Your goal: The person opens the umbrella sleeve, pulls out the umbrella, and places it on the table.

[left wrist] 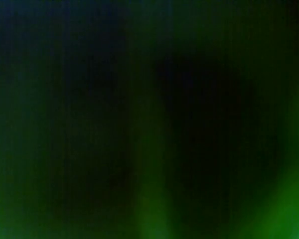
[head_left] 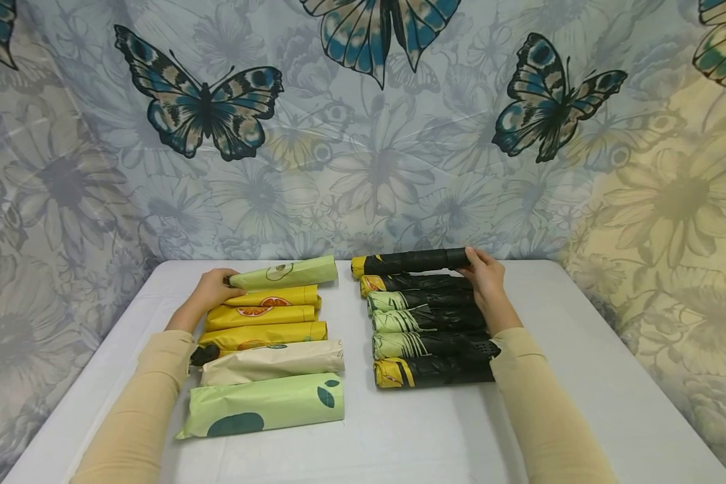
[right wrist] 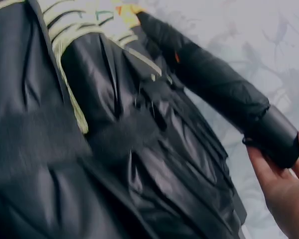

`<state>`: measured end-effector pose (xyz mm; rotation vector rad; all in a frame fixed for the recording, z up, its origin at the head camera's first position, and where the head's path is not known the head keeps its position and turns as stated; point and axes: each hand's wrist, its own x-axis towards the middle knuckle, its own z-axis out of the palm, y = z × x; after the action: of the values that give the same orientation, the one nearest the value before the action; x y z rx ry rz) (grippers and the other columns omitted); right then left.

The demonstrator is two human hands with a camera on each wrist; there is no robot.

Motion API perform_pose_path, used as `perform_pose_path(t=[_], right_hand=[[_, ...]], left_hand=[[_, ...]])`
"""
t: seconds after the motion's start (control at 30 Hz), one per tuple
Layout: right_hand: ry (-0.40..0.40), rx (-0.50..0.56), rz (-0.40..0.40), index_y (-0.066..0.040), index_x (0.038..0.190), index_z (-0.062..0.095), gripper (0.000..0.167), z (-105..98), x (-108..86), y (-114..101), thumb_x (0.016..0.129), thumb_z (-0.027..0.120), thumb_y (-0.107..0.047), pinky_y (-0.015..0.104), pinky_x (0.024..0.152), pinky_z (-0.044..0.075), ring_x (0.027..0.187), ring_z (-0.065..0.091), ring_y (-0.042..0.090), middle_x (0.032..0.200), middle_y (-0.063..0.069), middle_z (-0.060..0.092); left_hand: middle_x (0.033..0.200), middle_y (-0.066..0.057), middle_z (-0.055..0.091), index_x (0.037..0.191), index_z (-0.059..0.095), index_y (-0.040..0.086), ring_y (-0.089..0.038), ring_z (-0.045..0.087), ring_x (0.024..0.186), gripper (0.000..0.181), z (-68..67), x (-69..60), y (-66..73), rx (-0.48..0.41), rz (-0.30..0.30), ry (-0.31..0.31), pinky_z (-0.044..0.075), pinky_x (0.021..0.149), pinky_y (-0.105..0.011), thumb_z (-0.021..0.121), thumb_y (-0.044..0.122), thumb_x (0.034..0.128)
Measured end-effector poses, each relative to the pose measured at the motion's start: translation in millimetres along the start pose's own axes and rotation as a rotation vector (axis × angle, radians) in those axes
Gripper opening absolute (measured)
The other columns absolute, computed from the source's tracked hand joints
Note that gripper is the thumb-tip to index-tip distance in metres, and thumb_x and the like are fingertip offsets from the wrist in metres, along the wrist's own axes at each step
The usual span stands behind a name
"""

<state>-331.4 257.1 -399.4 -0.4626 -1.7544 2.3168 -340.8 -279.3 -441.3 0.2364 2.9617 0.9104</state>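
Note:
In the head view, my left hand [head_left: 214, 290] holds the left end of a light green umbrella sleeve [head_left: 290, 272] with an avocado print, at the far end of the left row. A small dark bit shows by its fingers. At the far end of the right row, my right hand [head_left: 485, 272] grips the right end of a folded black umbrella [head_left: 411, 261] with a yellow tip. The right wrist view shows the fingers [right wrist: 264, 167] and thumb round this umbrella's smooth black end [right wrist: 276, 137]. The left wrist view is too dark and blurred to make anything out.
Nearer in the left row lie several yellow sleeves [head_left: 266, 316], a cream sleeve [head_left: 278, 361] and a light green sleeve [head_left: 278, 407]. Several folded black umbrellas [head_left: 448, 343] with green or yellow ends line the right row. A butterfly-print cloth [head_left: 363, 168] hangs behind the white table [head_left: 581, 376].

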Motion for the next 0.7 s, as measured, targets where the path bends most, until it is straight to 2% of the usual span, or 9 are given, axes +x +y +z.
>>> perform_pose_path(t=[0.17,0.27,0.33,0.4,0.47,0.53,0.6,0.7], right_hand=[[-0.055,-0.024,0.011,-0.001,0.148,0.037,0.061,-6,1.0,2,0.097,0.059,-0.024,0.015,0.080,0.057,0.081,0.066,0.000,0.123,0.002,0.052],[-0.024,-0.090,-0.045,-0.001,0.145,0.045,0.059,-8,1.8,5,0.095,0.063,-0.027,0.016,0.081,0.057,0.082,0.066,0.000,0.114,-0.003,0.057],[0.023,-0.183,-0.103,-0.003,0.140,0.052,0.055,-8,2.5,8,0.093,0.065,-0.030,0.016,0.079,0.056,0.080,0.064,0.000,0.101,-0.010,0.058],[0.068,-0.292,-0.156,-0.005,0.137,0.057,0.051,-8,2.6,11,0.094,0.064,-0.032,0.017,0.081,0.054,0.081,0.061,-0.001,0.098,-0.012,0.059],[0.100,-0.383,-0.196,-0.007,0.135,0.059,0.049,-9,3.1,15,0.095,0.062,-0.035,0.021,0.087,0.051,0.088,0.059,0.001,0.105,-0.007,0.064],[0.106,-0.443,-0.215,-0.007,0.136,0.058,0.048,-10,4.4,18,0.097,0.058,-0.035,0.027,0.097,0.049,0.100,0.058,0.008,0.121,0.003,0.064],[0.088,-0.485,-0.216,-0.006,0.139,0.054,0.049,-11,5.9,20,0.100,0.053,-0.034,0.034,0.108,0.045,0.115,0.056,0.018,0.137,0.012,0.057],[0.031,-0.516,-0.190,-0.003,0.145,0.045,0.050,-14,8.5,21,0.104,0.046,-0.031,0.044,0.117,0.037,0.131,0.048,0.033,0.147,0.021,0.046]], left_hand=[[0.124,-0.032,0.059,0.127,0.057,-0.011,-0.045,0.059,0.111,0.048,0.5,-0.7,0.1,-0.005,0.000,0.006,0.051,0.095,-0.054,0.070,0.016,0.0898],[0.125,-0.032,0.059,0.128,0.057,-0.010,-0.045,0.058,0.112,0.048,0.4,-0.6,0.4,-0.006,-0.003,0.002,0.051,0.096,-0.054,0.070,0.017,0.0900],[0.124,-0.032,0.059,0.128,0.057,-0.010,-0.045,0.058,0.111,0.048,-0.4,-0.8,0.6,0.002,-0.005,-0.001,0.051,0.095,-0.053,0.070,0.017,0.0900],[0.124,-0.032,0.059,0.128,0.056,-0.010,-0.045,0.058,0.110,0.049,-0.8,-0.7,0.8,0.009,-0.008,-0.003,0.051,0.094,-0.053,0.069,0.017,0.0902],[0.123,-0.032,0.059,0.128,0.056,-0.011,-0.045,0.058,0.109,0.048,-1.0,-0.9,1.2,0.012,-0.006,-0.003,0.052,0.093,-0.053,0.069,0.017,0.0902],[0.123,-0.032,0.060,0.127,0.057,-0.011,-0.045,0.059,0.109,0.047,-0.4,-1.0,1.7,0.010,-0.001,0.000,0.052,0.093,-0.053,0.069,0.016,0.0903],[0.122,-0.032,0.060,0.127,0.057,-0.011,-0.045,0.059,0.109,0.046,0.5,-1.0,2.1,0.004,0.003,0.005,0.052,0.093,-0.053,0.069,0.016,0.0903],[0.123,-0.032,0.060,0.127,0.057,-0.011,-0.045,0.059,0.110,0.046,1.4,-1.2,2.4,-0.003,0.004,0.010,0.052,0.094,-0.053,0.069,0.015,0.0905]])
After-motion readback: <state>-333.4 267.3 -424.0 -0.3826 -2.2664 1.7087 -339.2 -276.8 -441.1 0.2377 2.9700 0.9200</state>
